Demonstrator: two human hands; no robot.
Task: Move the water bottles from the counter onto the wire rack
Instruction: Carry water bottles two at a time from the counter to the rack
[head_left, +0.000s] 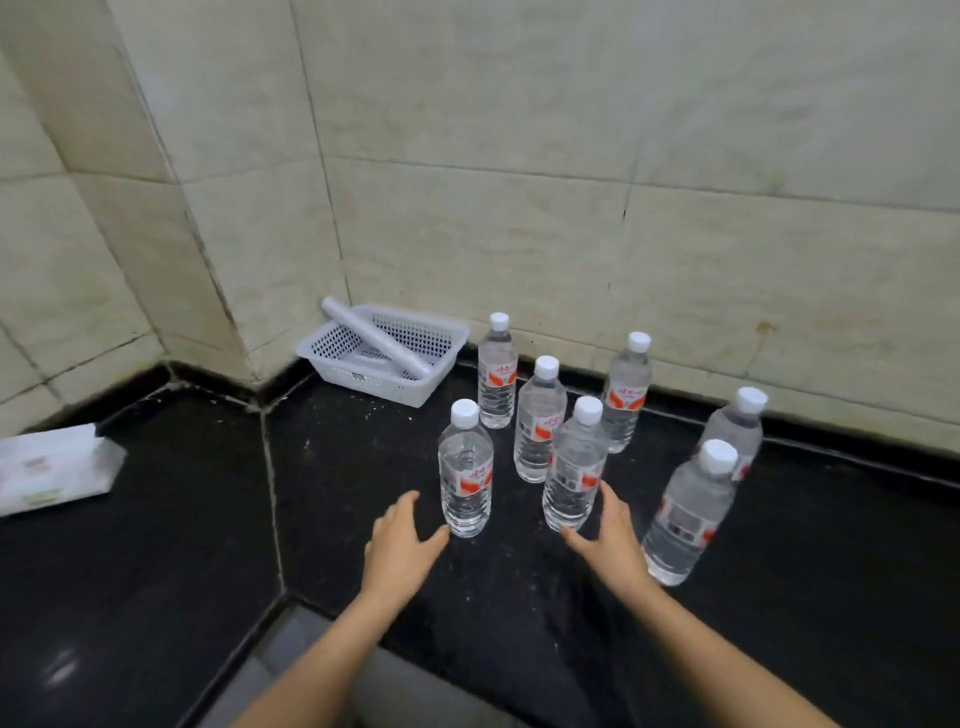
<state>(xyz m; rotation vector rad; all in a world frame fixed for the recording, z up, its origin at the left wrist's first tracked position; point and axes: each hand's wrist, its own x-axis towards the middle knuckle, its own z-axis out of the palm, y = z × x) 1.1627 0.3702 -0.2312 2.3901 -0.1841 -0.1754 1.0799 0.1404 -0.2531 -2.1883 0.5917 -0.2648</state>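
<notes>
1. The tiled wall (519, 156) fills the upper half of your frame, its cream tiles stained along the grout and meeting in a corner at upper left.
2. Below it the black stone counter (156, 571) spans the lower half, speckled with pale crumbs near the centre.
3. Your two bare forearms rise from the bottom edge. Your left hand (397, 545) is spread open, palm turned inward, fingertips just beside the base of the nearest left water bottle (465, 467) — whether they touch it you cannot tell. Your right hand (608, 535) is likewise open, curved beside the bottom of the nearest centre water bottle (575, 465), gripping nothing.
4. A white perforated plastic basket (332, 358) sits tilted against the wall left of centre, with a pale roll (374, 338) lying slantwise across it.
5. A white tissue pack (54, 467) lies at the left edge of the frame.
6. Seven clear water bottles with white caps and red-and-white labels stand upright on the counter, centre to right. Besides the two by your hands: one at lower right (688, 514), one behind it (737, 428), and three nearer the wall (496, 371), (540, 421), (627, 392).
</notes>
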